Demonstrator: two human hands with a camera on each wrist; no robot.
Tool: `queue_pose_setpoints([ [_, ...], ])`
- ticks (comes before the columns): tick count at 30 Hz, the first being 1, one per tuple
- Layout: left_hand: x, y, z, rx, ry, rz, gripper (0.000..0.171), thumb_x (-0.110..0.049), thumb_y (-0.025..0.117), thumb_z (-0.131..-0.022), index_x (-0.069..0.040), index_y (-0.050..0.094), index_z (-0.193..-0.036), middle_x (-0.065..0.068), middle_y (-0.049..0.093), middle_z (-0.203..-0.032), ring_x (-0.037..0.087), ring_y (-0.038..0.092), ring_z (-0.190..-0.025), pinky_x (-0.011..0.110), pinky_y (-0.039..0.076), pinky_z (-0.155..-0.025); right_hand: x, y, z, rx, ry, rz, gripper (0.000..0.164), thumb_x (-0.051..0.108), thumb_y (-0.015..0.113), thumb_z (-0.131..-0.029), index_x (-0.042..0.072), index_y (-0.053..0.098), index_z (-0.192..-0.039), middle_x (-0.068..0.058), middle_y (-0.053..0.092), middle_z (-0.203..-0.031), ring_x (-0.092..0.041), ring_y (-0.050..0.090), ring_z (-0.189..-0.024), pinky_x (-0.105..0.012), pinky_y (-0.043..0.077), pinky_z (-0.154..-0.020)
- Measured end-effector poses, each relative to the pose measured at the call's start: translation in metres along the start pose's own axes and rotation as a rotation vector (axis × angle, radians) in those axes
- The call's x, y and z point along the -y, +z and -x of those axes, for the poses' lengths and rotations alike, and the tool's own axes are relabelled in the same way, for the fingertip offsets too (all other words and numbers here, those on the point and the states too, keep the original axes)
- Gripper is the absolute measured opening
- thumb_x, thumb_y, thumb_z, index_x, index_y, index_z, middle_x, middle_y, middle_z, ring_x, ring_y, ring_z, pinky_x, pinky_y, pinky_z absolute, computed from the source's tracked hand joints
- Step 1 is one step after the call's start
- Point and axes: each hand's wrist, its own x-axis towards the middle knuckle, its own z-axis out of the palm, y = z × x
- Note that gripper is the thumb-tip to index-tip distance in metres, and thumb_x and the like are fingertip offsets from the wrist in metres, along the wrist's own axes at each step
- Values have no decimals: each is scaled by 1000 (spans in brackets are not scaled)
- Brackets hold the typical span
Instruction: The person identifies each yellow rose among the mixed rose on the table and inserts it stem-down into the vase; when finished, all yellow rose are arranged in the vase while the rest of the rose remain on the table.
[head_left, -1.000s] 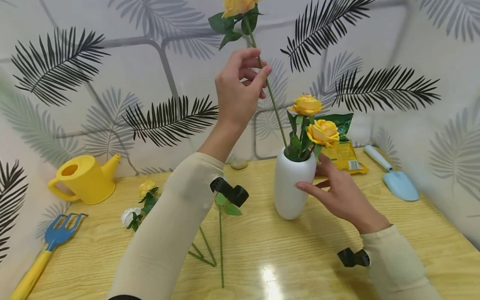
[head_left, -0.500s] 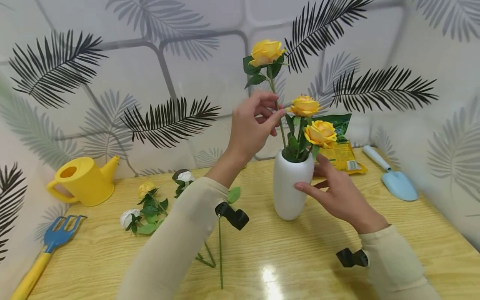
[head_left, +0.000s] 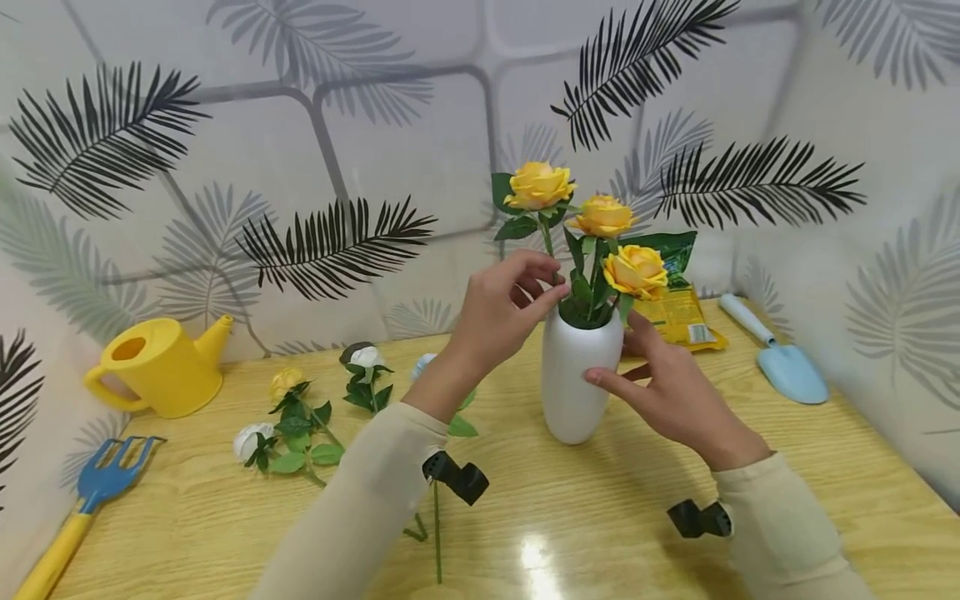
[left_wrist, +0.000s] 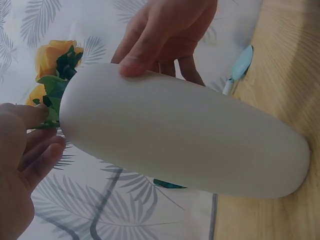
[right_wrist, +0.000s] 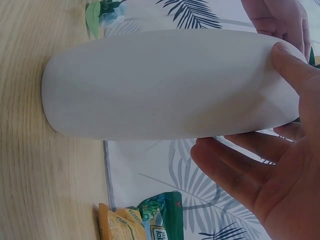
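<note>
While the right hand [head_left: 675, 387] steadies the white vase [head_left: 577, 387], its thumb on the near wall and its fingers around the far side, the left hand [head_left: 506, 304] pinches a stem between thumb and fingertips just beside the vase's mouth. That stem carries the leftmost yellow rose [head_left: 540, 185], whose bloom sits highest of three. Its lower end is hidden, so whether it touches the bottom cannot be told. The vase stands upright on the wooden table [head_left: 562, 517].

In the inspector's judgement, the stem is best lowered along its own line with a light pinch, and released only once it meets resistance. The right hand is advised to brace the wall without squeezing, as the tall, narrow body could tip under sideways push. Leaves should be kept from snagging on the rim or on the middle yellow rose [head_left: 602, 217] and the right yellow rose [head_left: 636, 271].

Behind the vase lies a green and yellow packet [head_left: 678, 321]; farther right, a light blue trowel [head_left: 793, 375]. Left of the vase lie loose flowers, among them a white rose [head_left: 253, 442] and another yellow rose [head_left: 285, 383]. A yellow watering can [head_left: 161, 371] and a blue hand fork [head_left: 108, 479] occupy the far left.
</note>
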Motion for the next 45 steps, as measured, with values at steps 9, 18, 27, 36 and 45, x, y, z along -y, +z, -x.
queue_pose_setpoints([
  [9,2,7,16,-34,12,1,15,-5,75,-90,1,70,-103,14,74,-96,20,70,-73,21,58,-67,1,0,2,2,19,26,95,49,67,-95,0,17,-159,-26,61,-136,-40,67,-114,-53,58,-90],
  [18,1,12,21,-74,31,10,15,-5,75,-90,3,72,-103,15,74,-97,22,68,-73,21,58,-66,3,0,0,-2,10,32,87,47,67,-95,5,23,-157,-25,63,-134,-39,68,-111,-53,59,-89],
  [27,3,17,24,-67,-13,-3,14,-8,72,-93,0,74,-105,13,70,-97,21,65,-77,29,59,-64,0,2,0,-20,-30,16,81,43,69,-95,6,28,-155,-24,64,-132,-36,69,-109,-49,61,-85],
  [36,7,15,30,-69,-51,48,15,-9,70,-94,-1,74,-107,12,70,-103,21,65,-81,21,56,-67,2,4,-1,-19,-37,13,80,42,69,-95,10,27,-155,-23,64,-132,-36,70,-108,-50,60,-86],
  [45,10,-3,47,-94,-76,60,17,-8,72,-92,-2,74,-108,12,71,-103,21,66,-82,24,58,-68,2,2,-1,-23,-42,2,74,42,69,-95,12,32,-151,-22,66,-130,-35,69,-109,-50,61,-85],
])
